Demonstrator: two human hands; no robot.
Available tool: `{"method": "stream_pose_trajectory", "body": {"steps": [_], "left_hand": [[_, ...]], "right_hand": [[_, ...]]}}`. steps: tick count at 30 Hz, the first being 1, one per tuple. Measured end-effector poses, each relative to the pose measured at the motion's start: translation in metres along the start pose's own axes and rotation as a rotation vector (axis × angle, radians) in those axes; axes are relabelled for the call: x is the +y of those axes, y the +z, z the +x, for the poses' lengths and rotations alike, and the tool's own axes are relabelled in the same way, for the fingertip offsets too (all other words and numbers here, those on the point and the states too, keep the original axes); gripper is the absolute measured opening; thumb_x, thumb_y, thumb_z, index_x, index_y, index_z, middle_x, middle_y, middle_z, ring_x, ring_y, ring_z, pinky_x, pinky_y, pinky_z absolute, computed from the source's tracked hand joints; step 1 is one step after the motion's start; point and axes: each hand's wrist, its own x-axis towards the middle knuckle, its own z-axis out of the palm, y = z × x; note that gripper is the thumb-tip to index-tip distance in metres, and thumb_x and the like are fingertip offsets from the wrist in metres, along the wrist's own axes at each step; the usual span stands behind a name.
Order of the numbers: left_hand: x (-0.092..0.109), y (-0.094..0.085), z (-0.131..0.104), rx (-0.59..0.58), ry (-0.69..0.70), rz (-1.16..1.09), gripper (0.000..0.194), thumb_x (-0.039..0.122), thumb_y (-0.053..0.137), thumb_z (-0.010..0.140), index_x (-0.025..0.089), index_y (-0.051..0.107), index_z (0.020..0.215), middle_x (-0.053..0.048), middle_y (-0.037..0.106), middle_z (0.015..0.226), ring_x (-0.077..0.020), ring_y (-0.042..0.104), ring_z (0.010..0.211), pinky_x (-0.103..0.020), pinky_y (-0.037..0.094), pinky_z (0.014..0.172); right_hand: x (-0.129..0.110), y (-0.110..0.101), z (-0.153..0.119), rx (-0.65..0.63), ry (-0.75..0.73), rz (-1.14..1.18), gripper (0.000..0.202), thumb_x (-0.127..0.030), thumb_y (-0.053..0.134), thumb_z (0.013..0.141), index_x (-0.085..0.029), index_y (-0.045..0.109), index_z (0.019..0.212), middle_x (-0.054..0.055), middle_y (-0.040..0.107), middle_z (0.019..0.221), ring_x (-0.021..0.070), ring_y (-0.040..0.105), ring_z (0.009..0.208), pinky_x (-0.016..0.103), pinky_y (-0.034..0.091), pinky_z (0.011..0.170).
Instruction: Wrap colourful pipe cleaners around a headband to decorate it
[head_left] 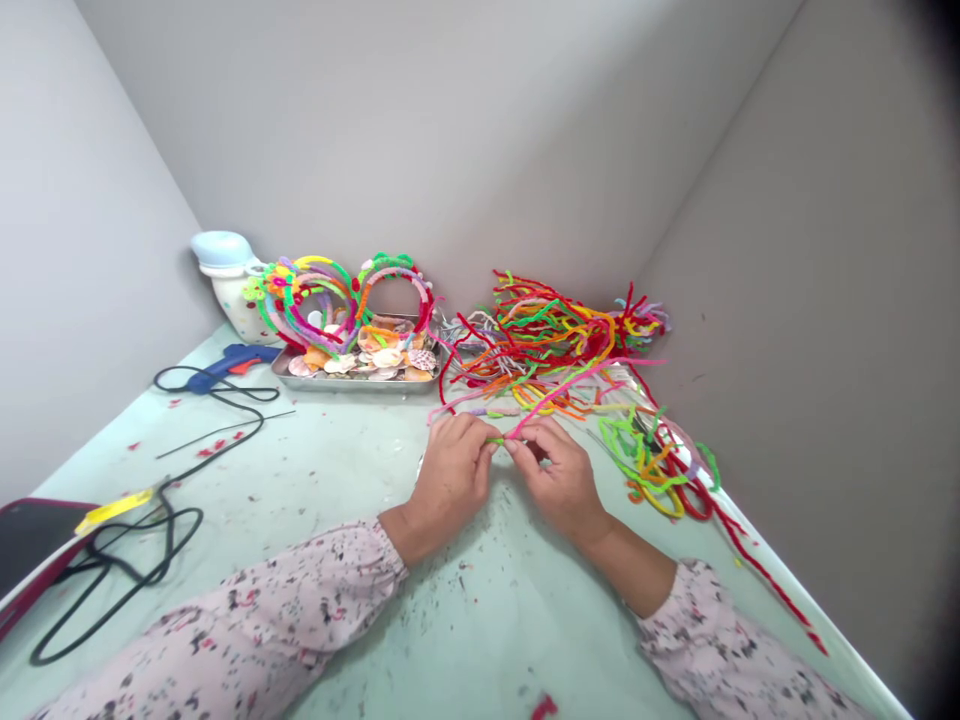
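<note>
In the head view my left hand (455, 470) and my right hand (559, 480) meet over the table, thumbs and fingertips pinched close together. A pink pipe cleaner (559, 388) runs from my right fingertips up and to the right. A short bit of green pipe cleaner (498, 441) shows between the two hands, pinched in my left fingers. The two fuzzy stems meet at my fingertips; how they are joined is hidden. Just beyond my hands lie loose pipe cleaners (555, 320) in many colours.
Behind and left, a metal tray (360, 384) holds shells and several pipe-cleaner headbands (315, 300). A blue glue gun (225, 366) with a long black cord (169, 480) lies left, near a white bottle (240, 295). Tangled pipe cleaners (652, 460) lie by the right table edge.
</note>
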Motion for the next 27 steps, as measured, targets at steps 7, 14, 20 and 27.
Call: {"method": "stream_pose_trajectory", "body": {"steps": [7, 14, 20, 27], "left_hand": [[0.0008, -0.0011, 0.0001, -0.006, 0.014, 0.008, 0.015, 0.013, 0.043, 0.089, 0.018, 0.057, 0.093, -0.004, 0.057, 0.089, -0.0180, 0.050, 0.090, -0.036, 0.036, 0.084], [0.0016, -0.0010, 0.0002, -0.002, 0.001, -0.008, 0.015, 0.013, 0.044, 0.088, 0.019, 0.058, 0.092, -0.003, 0.058, 0.089, -0.0175, 0.051, 0.090, -0.036, 0.036, 0.085], [0.0006, -0.0002, 0.0006, -0.008, -0.003, -0.013, 0.015, 0.013, 0.045, 0.088, 0.019, 0.058, 0.092, -0.003, 0.058, 0.089, -0.0175, 0.051, 0.090, -0.036, 0.036, 0.085], [0.0010, -0.0003, 0.0006, -0.023, -0.001, 0.003, 0.014, 0.014, 0.045, 0.088, 0.019, 0.058, 0.091, -0.003, 0.058, 0.088, -0.0174, 0.051, 0.090, -0.036, 0.036, 0.085]], "right_hand": [[0.0014, 0.0001, -0.0013, 0.006, 0.051, 0.018, 0.006, -0.021, 0.056, 0.085, -0.019, 0.060, 0.081, 0.001, 0.055, 0.078, 0.0123, 0.049, 0.064, 0.025, 0.039, 0.058], [0.0036, 0.0015, -0.0018, -0.020, 0.178, 0.169, 0.011, -0.027, 0.056, 0.086, -0.019, 0.060, 0.079, -0.001, 0.052, 0.076, 0.0109, 0.047, 0.058, 0.025, 0.039, 0.054], [0.0016, -0.0004, 0.0005, -0.054, 0.258, 0.294, 0.014, -0.027, 0.056, 0.085, -0.019, 0.059, 0.075, -0.002, 0.050, 0.073, 0.0096, 0.048, 0.054, 0.024, 0.039, 0.052], [0.0020, -0.0004, 0.0010, -0.057, 0.278, 0.299, 0.014, -0.028, 0.056, 0.085, -0.019, 0.058, 0.074, -0.004, 0.048, 0.068, 0.0098, 0.048, 0.054, 0.024, 0.038, 0.054]]}}
